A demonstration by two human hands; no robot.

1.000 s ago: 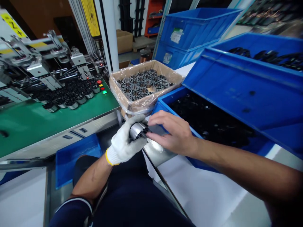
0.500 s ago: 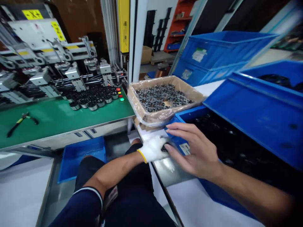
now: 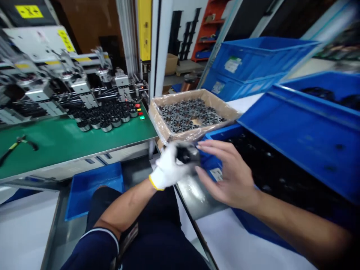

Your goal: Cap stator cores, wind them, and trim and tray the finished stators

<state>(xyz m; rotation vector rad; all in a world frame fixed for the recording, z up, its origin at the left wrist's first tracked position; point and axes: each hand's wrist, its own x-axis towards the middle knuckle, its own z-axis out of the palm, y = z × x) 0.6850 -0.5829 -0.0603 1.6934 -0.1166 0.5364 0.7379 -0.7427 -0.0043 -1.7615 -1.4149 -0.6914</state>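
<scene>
My left hand (image 3: 168, 167), in a white glove with a yellow cuff edge, is wrapped round a blurred black and grey part (image 3: 187, 154). To its right, my bare right hand (image 3: 230, 172) has its fingers spread, with the thumb and fingertips close to that part; whether they touch it is too blurred to tell. Just beyond the hands sits a plastic-lined cardboard box (image 3: 180, 135) holding many metal ring-shaped parts (image 3: 191, 112). Below and right of it, a blue bin (image 3: 222, 132) contains black pieces (image 3: 281, 180).
On the green bench (image 3: 56, 140) at left are black-topped metal parts (image 3: 106, 125), pliers (image 3: 19, 141) and a machine (image 3: 81, 88). More blue bins (image 3: 261, 56) stand at the right. A blue tray (image 3: 92, 183) lies below the bench.
My left hand has moved left and slightly up, turning so the part it holds shows more. My right hand stays spread and has shifted slightly left. The whole view has shifted a little.
</scene>
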